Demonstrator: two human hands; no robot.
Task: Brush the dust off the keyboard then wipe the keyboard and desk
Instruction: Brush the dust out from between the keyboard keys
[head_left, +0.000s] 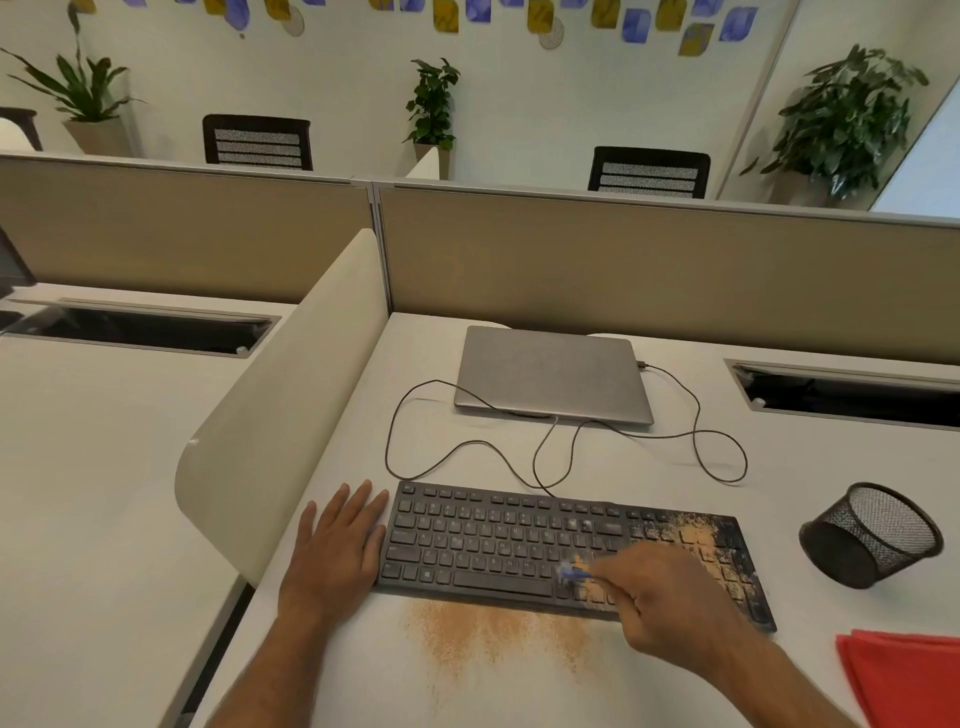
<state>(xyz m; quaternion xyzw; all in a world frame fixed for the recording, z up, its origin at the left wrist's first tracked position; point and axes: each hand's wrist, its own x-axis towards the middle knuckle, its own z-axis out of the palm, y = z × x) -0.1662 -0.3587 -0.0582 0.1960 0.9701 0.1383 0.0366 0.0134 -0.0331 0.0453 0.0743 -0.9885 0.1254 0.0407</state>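
My left hand (337, 545) lies flat on the surface (519, 691), fingers straight and together, their tips touching the left end of the keyboard (498, 545) to keep it from sliding — it looks light and stiff, so a sideways push would likely shift it. My right hand (670, 603) has its fingers curled round a small blue brush (571, 573), blurred, its head just beyond my fingertips over the lower right keys. Orange dust (696, 535) coats the keys past my right knuckles; more dust lies on the surface between my wrists. The brush seems thin and light — best pinched low, strokes gentle. The red cloth (904, 675) waits right of my right forearm.
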